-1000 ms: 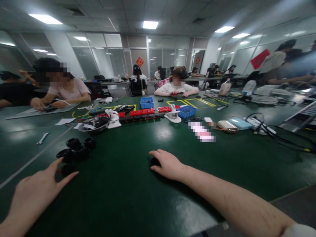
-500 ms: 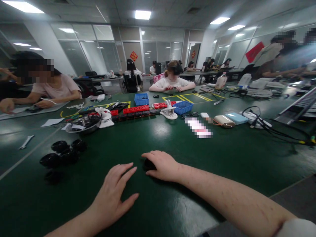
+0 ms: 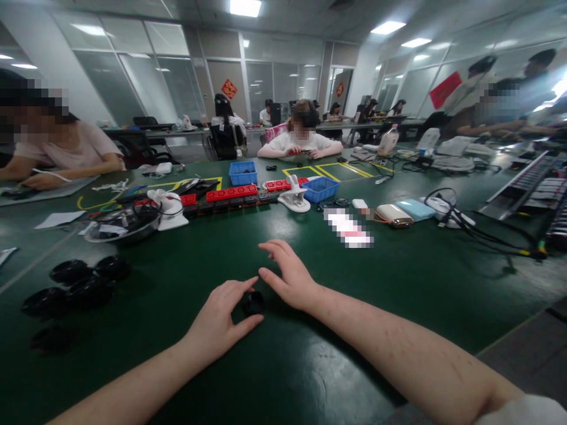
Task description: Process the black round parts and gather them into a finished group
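Observation:
A small black round cup-like part (image 3: 254, 303) rests on the green table in front of me. My left hand (image 3: 224, 313) has its thumb and fingers curled around it from the left, thumb on the near side, fingertips on the far side. Just beyond and to the right, my right hand (image 3: 287, 274) is held over the table with fingers apart and nothing in it. To the left, several similar black round parts (image 3: 91, 290) sit in a loose cluster, somewhat blurred.
A metal bowl (image 3: 121, 236) of dark parts stands back left, beside a white clamp-like stand (image 3: 166, 209). Red sockets (image 3: 233, 192), another white clamp (image 3: 294, 198) and blue bins (image 3: 319, 190) line the middle. A phone, power banks and cables lie right. Co-workers sit around.
My right hand has let go of the black round part and moved off it, opening. My left hand has closed in around that part. The view has shifted right.

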Motion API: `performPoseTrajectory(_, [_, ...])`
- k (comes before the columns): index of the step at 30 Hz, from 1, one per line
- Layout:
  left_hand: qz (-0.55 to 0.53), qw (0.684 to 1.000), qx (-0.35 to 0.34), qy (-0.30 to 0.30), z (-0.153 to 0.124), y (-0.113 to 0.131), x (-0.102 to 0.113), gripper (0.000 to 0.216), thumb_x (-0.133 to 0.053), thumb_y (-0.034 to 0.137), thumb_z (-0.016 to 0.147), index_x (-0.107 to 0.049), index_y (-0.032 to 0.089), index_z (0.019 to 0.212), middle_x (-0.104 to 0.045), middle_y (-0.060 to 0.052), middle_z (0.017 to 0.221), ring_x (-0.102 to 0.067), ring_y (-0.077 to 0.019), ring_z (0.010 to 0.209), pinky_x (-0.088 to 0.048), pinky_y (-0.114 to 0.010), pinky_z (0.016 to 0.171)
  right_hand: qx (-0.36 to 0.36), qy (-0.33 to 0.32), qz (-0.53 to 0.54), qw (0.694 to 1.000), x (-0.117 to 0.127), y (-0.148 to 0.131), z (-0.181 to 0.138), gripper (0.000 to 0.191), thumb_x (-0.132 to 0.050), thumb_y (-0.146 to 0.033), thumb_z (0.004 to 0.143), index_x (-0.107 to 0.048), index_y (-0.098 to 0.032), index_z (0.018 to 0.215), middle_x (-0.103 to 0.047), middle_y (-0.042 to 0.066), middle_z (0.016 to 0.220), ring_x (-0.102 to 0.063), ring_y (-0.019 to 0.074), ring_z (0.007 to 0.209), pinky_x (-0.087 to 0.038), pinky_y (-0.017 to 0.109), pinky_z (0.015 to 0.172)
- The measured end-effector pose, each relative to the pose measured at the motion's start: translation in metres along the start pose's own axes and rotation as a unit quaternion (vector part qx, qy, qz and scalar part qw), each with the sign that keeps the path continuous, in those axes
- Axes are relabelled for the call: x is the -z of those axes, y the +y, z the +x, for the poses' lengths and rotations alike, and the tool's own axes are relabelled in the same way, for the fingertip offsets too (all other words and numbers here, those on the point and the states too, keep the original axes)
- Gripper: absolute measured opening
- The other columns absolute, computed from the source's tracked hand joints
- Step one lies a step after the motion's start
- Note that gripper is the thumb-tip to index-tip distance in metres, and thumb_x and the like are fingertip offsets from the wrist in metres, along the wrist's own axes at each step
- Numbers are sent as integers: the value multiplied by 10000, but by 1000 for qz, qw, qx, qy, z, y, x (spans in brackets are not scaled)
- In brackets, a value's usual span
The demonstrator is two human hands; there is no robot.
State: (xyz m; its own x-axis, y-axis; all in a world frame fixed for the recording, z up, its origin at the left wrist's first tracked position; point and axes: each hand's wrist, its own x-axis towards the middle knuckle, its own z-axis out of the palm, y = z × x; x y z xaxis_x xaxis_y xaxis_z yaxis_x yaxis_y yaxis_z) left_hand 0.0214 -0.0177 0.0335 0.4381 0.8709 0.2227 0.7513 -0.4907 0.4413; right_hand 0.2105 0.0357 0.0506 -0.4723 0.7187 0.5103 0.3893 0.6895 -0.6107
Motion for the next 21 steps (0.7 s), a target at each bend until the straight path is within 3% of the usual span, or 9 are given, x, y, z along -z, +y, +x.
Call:
performPoseTrajectory(4, [-6,1000,3,-15,5,-2,0,288,-624,288,783,-588,238,1065,-625,-28,1001,-565,-232,949,-462,-390,838,-14,2,16,1000,-6,1,0,342,-483,-241,850,-442,-142,1174,-483,100,1140,-472,183,1017,-423,340,876])
performPoseTrajectory(11, [-1,1000,19,-17,-5,-8,4,300,-619,317,785,-598,264,1080,-638,-25,998,-578,-235,934,-467,-391,828,-46,-24,21,998,-12,3,-2,383,-539,-203,806,-449,-163,1175,-534,79,1070,-520,155,847,-460,317,772])
performPoseTrajectory(15, [3,998,50,-24,-24,-18,13,323,-601,385,786,-605,286,1093,-642,-24,1013,-583,-247,949,-484,-380,831,-59,-39,15,997,-12,2,-2,381,-539,-188,798,-462,-148,1169,-550,74,1037,-524,149,819,-459,316,766])
performPoseTrajectory(21, [1,988,154,-11,-71,-51,31,377,-548,474,795,-587,292,1123,-623,-35,1086,-569,-269,1006,-481,-399,856,-61,-78,12,995,-10,-4,-3,313,-553,-188,792,-525,-162,1103,-575,56,971,-542,145,796,-463,302,735])
